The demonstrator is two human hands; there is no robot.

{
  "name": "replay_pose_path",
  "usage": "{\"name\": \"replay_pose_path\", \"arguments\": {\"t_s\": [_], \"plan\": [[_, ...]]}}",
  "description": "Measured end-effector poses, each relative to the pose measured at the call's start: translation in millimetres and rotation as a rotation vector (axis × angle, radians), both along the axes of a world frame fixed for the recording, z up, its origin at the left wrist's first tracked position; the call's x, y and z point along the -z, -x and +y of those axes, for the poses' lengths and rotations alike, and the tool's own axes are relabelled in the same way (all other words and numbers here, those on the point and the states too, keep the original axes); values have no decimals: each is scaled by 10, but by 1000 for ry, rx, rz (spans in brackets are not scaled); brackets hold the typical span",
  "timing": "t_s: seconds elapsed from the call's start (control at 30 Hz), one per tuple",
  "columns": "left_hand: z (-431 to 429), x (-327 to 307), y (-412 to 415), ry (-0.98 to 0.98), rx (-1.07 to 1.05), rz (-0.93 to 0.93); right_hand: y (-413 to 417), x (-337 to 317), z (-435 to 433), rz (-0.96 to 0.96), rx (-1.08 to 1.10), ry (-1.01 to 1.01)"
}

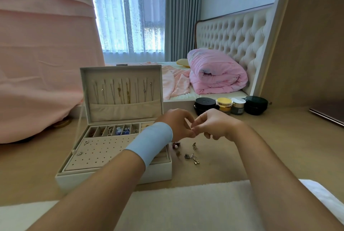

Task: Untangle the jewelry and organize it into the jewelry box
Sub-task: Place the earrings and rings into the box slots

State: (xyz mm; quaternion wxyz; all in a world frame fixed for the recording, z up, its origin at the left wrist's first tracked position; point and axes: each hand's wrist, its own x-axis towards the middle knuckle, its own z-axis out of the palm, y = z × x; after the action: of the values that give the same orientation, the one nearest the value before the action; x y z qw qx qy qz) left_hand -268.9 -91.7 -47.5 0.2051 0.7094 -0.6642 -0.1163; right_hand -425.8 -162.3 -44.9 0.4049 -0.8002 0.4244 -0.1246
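Your left hand (175,124) and right hand (217,124) both pinch a tiny piece, hidden between them, above the tabletop (260,147). Necklaces (122,91) already hang in the jewelry box (115,176) lid on the left. Loose pieces (193,156) lie just right of it, not yet sorted.

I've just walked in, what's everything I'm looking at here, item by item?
jewelry box: one, white, open, left on table
necklaces: several, silver and gold, hanging in lid
loose jewelry pieces: several, mixed, table right of box
jars: four, black, yellow, grey, dark, table's far edge
quilt: one, pink, rolled on bed
cloth: one, white, near edge
wristband: one, light blue, left wrist
left hand, right hand: fingertips meeting above loose pieces; anything pinched too small to tell
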Motion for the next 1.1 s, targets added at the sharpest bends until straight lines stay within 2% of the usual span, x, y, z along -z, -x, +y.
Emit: {"name": "replay_pose_path", "arguments": {"t_s": [0.13, 0.37, 0.43, 0.57, 0.63, 0.93, 1.1], "plan": [[34, -41, -41, 70, -10, 142, -10, 2, -7, -167, 74, -91], [91, -31, -105, 138, -16, 143, -12, 27, -26, -262, 57, -209], [107, -27, -139, 127, -17, 87, -7, 4, 5, -179, 42, -179], [177, -46, -186, 166, -29, 35, -45, 5, 59, 279, -8, 34], [205, -67, -195, 186, -26, 12, -85, 37, 77, 389, -9, 78], [459, -188, -304, 237, -18, -33, -313, 164, 140, 388, 22, 114], [794, -239, -538, 275, -47, 27, -367, -11, 292, 285, -34, 196]]}}
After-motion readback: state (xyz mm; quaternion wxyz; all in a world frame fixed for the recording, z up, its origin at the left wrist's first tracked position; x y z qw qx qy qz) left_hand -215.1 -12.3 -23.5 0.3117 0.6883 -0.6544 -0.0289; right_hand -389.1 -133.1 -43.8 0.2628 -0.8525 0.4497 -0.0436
